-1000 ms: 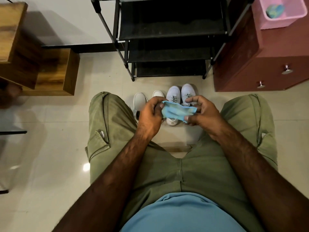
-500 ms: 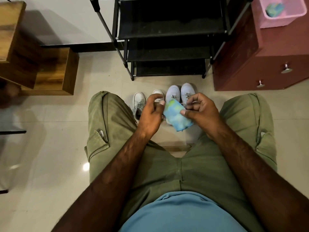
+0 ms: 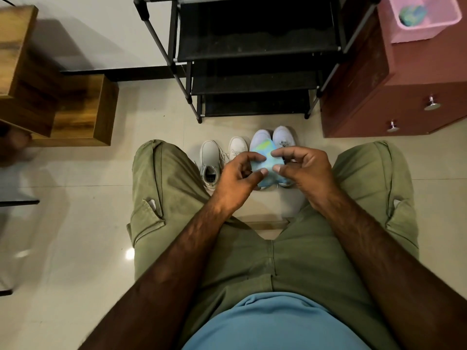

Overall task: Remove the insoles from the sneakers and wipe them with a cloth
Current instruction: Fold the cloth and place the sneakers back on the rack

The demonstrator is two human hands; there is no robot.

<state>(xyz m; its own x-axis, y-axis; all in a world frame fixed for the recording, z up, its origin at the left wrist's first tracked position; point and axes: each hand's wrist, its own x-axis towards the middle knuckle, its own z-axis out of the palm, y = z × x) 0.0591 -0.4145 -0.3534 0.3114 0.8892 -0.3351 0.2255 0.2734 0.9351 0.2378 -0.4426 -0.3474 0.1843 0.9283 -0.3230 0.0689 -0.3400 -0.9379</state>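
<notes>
Blue-and-green mottled cloth (image 3: 268, 161) hangs in a loose bunch between the two hands, held out in front of the knees and above the shoes on the floor. The left hand (image 3: 238, 179) pinches its left edge between curled forefinger and thumb. The right hand (image 3: 302, 173) pinches the right edge the same way, so the fingertips of both hands nearly meet across the fabric. The lower end of the cloth droops below the thumbs.

Directly under it stands the white pair of sneakers (image 3: 283, 138), toes toward the black shoe rack (image 3: 252, 54), heels hidden by the cloth and the right hand. Just to the left stands the grey pair of sneakers (image 3: 211, 160): the outer shoe shows its open mouth, and the inner one is partly covered by the left hand. Whether insoles lie inside cannot be told.

Both pairs rest on the pale tiled floor (image 3: 75, 223) between legs in olive trousers (image 3: 164, 198). At the right a reddish cabinet (image 3: 404, 97) carries a pink basket (image 3: 414, 34) with a second blue-green bundle (image 3: 412, 13) inside; wooden boxes (image 3: 75, 109) sit at the left
</notes>
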